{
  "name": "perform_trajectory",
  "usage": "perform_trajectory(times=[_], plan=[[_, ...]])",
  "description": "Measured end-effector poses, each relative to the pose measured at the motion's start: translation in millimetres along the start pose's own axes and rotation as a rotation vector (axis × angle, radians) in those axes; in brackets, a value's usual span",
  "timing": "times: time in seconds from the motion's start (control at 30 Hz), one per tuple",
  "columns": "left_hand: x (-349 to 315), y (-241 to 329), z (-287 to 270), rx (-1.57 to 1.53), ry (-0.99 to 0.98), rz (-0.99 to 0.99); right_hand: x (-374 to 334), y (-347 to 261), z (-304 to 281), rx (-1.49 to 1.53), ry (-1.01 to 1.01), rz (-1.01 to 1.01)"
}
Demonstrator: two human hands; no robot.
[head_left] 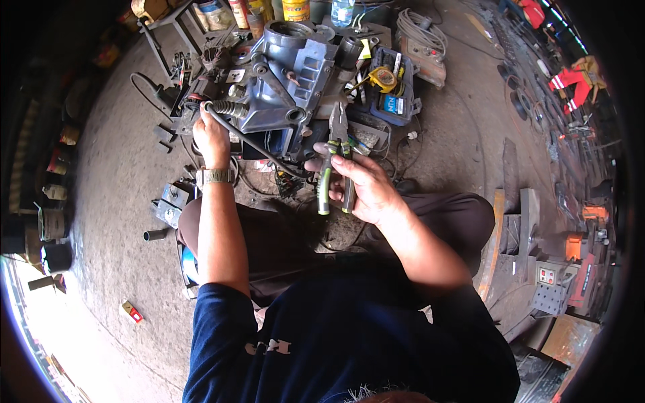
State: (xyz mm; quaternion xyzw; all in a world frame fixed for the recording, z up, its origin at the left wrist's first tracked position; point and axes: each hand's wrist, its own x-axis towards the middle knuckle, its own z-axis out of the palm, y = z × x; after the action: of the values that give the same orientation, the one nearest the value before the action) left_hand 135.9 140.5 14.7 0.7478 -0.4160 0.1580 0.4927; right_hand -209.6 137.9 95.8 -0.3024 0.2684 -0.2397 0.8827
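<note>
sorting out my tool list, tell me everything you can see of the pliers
The pliers have a grey, metallic-looking head and green-and-black handles, which stand apart. The right hand holds them by the handles, nose pointing away from the person, near the grey metal housing. Nothing appears gripped in the jaws.

**Head-worn view, faced down**

The workshop floor (127, 248) is viewed from head height through a fisheye lens, directed steeply down and slightly forward; the navy shirt (363, 322) is framed nearest, the metal housing (309, 74) farther off.
</note>
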Motion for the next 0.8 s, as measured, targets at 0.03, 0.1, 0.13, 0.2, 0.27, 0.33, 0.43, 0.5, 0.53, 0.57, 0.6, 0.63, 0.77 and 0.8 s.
perform_trajectory(times=[0.03,0.1,0.13,0.2,0.27,0.33,0.43,0.5,0.53,0.57,0.6,0.63,0.77,0.8], plan=[[-0.4,0.6,-0.9,-0.016,-0.022,-0.028,0.0,-3.1,-2.8,0.011,-0.069,0.007],[1.2,-2.9,1.1,-0.03,-0.046,-0.038,5.3,-4.9,-6.2,-0.034,-0.127,-0.002],[0.0,-7.2,1.4,-0.006,-0.026,0.003,9.1,-5.8,-6.4,-0.057,-0.159,-0.006],[5.5,-7.2,8.1,0.031,0.03,0.097,14.6,-7.0,-3.3,-0.061,-0.161,-0.017],[2.7,-0.1,8.4,-0.102,-0.045,-0.061,16.8,-6.9,-1.7,-0.053,-0.133,-0.02],[2.8,1.4,6.3,-0.14,-0.066,-0.103,17.4,-9.1,6.4,0.0,-0.147,-0.005],[3.5,4.4,4.3,-0.138,-0.07,-0.126,20.2,-8.2,12.9,0.082,-0.178,0.004],[3.7,3.8,4.1,-0.102,-0.045,-0.091,21.4,-9.1,18.1,0.102,-0.158,0.002],[4.0,2.3,5.2,-0.066,-0.017,-0.041,22.0,-9.1,19.9,0.113,-0.149,0.001],[3.9,0.5,5.2,-0.057,-0.007,-0.028,22.9,-7.9,20.0,0.147,-0.154,0.002],[3.9,0.4,6.1,-0.051,0.003,-0.016,23.7,-6.7,18.9,0.181,-0.156,0.001],[3.6,0.1,6.5,-0.071,-0.004,-0.041,24.4,-5.6,17.9,0.214,-0.157,0.0],[3.4,3.7,6.1,-0.113,-0.063,-0.125,30.9,-2.5,5.6,0.592,-0.386,0.072],[3.1,1.8,4.9,-0.118,-0.067,-0.136,29.0,-2.9,11.2,0.56,-0.349,0.075]])
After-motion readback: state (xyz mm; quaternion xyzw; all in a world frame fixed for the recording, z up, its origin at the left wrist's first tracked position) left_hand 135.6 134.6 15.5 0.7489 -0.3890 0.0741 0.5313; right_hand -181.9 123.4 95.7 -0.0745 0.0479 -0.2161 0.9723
